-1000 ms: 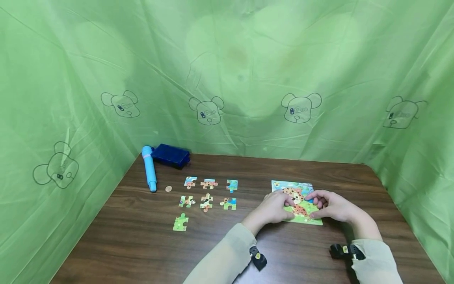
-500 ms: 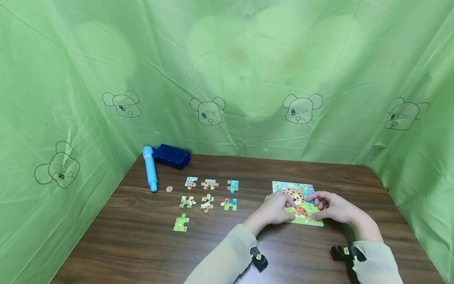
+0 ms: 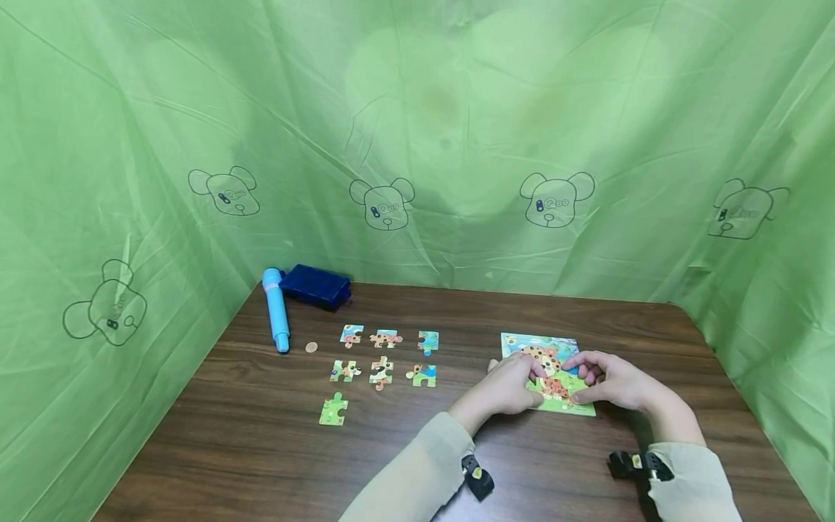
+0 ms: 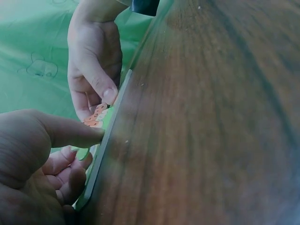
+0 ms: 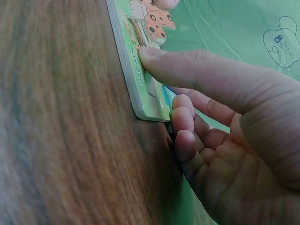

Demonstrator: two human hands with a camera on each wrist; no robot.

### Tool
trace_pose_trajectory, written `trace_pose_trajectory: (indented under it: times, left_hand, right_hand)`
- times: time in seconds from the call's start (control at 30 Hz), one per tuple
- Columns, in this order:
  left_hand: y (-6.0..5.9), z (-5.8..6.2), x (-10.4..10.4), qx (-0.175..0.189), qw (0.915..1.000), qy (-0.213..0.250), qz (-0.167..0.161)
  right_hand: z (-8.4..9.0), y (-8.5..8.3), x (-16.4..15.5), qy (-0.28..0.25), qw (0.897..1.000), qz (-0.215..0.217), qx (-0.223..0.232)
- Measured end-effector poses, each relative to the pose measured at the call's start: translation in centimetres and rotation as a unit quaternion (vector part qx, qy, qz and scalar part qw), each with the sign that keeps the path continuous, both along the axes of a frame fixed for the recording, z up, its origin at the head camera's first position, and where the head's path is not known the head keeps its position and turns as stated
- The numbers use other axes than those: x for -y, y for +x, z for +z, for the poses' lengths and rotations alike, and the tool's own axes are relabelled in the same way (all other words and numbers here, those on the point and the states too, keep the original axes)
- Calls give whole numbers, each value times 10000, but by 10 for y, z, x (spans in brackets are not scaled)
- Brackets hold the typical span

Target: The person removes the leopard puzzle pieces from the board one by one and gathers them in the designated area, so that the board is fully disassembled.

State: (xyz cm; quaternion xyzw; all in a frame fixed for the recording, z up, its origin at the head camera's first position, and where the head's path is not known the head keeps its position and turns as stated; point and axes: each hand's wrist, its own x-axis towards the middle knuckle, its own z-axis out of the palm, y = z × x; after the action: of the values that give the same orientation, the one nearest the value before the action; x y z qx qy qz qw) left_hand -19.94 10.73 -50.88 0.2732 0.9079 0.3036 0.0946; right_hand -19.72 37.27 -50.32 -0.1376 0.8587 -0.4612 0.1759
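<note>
A jigsaw board point(image 3: 574, 403) with a spotted leopard picture lies on the table in the head view. At its left side, my left hand point(image 3: 512, 382) pinches a puzzle piece point(image 4: 83, 153), whose green tab shows by the fingertips in the left wrist view. An orange spotted piece point(image 5: 158, 21) stands up from the board's face in the right wrist view. My right hand point(image 3: 616, 378) grips the board's right part, thumb on its face, the other fingers curled by the edge. In the head view both sets of fingertips lie over the leopard picture.
Several loose puzzle pieces, among them a green one point(image 3: 333, 409) and a blue-and-green one point(image 3: 423, 375), lie in rows left of the board. A small round token point(image 3: 311, 347), a light-blue marker-like tube point(image 3: 277, 312) and a dark blue box point(image 3: 316, 286) are farther left. Green cloth point(image 3: 457, 239) hangs behind.
My left fingers have shifted a little over the board. The right hand stays nearly still, and the loose pieces lie as before.
</note>
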Motion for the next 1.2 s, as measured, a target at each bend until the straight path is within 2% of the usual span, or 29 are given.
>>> trace_pose_trajectory:
  times: [0.33,0.6,1.0,1.2]
  left_hand:
    - [0,-2,1,-92,9999,31,-95]
    - [0,3,5,-60,9996,115,-249]
    - [7,20,13,-437,9939,147,-999]
    - [11,32,29,-671,9901,133,-1226]
  right_hand:
    - [-1,0,0,48,9999,-85,32]
    - [1,-1,1,-18,10000,-6,-6]
    - [0,0,2,98,9999,39,-38]
    - [0,2,1,129,9999,-18,-37]
